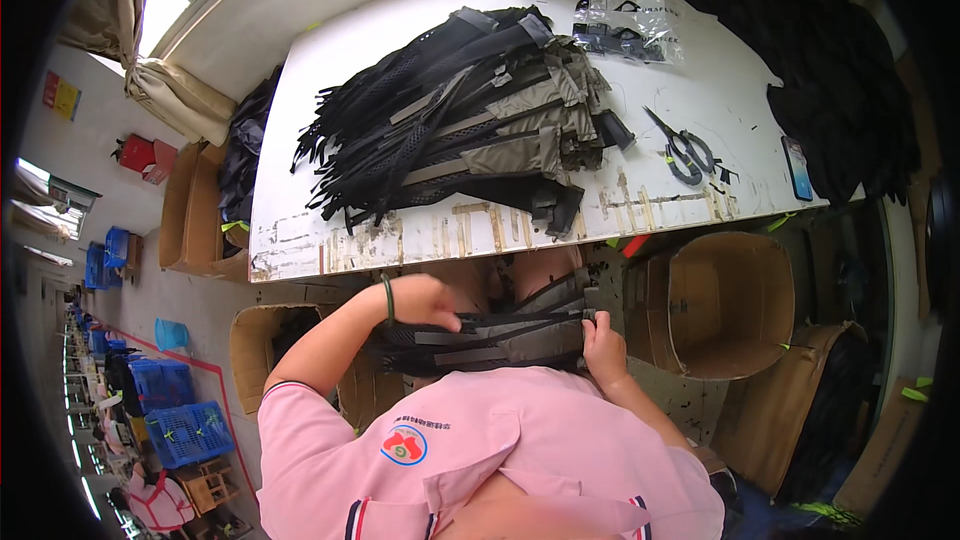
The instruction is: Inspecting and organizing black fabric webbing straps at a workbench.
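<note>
Across my lap lie black-and-grey mesh straps (515, 343) with long webbing strips. My right hand (604, 348) grips their right end, thumb and fingers closed on the edge near a short grey tab. Over the left part of the straps is my left hand (425, 302), its fingers curled in and slightly blurred; whatever they may hold is hidden. A dark green band circles that wrist. On the white table (330, 50) ahead, a large pile of similar straps (460, 120) is spread, loose webbing ends pointing left and grey fabric ends right.
Black-handled scissors (686, 153), a phone (797, 168) and a clear plastic bag of dark parts (625, 25) lie on the table. Black fabric (840, 80) heaps at its right end. Cardboard boxes (730, 305) stand below right, with another box (255, 340) at lower left.
</note>
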Motion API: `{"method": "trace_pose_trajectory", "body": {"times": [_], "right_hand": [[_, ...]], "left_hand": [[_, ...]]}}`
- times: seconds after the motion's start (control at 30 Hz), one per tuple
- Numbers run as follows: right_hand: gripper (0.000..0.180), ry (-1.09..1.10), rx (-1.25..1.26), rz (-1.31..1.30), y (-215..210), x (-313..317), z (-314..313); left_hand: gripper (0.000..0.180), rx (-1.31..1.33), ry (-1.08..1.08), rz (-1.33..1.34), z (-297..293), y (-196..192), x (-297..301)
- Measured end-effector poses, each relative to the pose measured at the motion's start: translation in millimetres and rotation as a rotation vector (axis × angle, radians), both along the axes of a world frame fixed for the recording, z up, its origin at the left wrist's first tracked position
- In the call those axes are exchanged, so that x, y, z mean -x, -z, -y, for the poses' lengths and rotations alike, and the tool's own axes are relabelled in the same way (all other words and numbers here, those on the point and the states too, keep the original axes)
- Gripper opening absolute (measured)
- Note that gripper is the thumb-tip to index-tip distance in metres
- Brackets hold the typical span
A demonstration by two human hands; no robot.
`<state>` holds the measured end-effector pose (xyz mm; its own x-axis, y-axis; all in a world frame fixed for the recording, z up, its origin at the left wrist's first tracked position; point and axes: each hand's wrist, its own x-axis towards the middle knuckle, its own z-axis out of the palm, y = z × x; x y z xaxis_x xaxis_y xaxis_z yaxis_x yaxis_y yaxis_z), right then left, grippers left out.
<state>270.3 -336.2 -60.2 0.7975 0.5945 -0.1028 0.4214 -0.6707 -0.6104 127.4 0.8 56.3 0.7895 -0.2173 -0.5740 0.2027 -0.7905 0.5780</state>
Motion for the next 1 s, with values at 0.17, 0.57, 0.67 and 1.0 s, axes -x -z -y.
{"method": "trace_pose_trajectory", "body": {"times": [0.17,0.57,0.67,1.0], "right_hand": [[0.028,-0.154,0.087,-0.074,-24,-29,-1],[0.048,-0.055,-0.528,0.583,-129,-83,-113],[0.045,-0.143,-0.633,0.392,-121,-90,-134],[0.014,-0.337,-0.540,0.361,-103,-79,-125]], "left_hand": [[0.041,-0.428,-0.375,1.069,-27,-14,-127],[0.026,-0.062,-0.470,0.860,17,-20,-146],[0.032,0.146,-0.483,0.721,41,-41,-126],[0.031,0.207,-0.626,0.589,65,-8,-104]]}}
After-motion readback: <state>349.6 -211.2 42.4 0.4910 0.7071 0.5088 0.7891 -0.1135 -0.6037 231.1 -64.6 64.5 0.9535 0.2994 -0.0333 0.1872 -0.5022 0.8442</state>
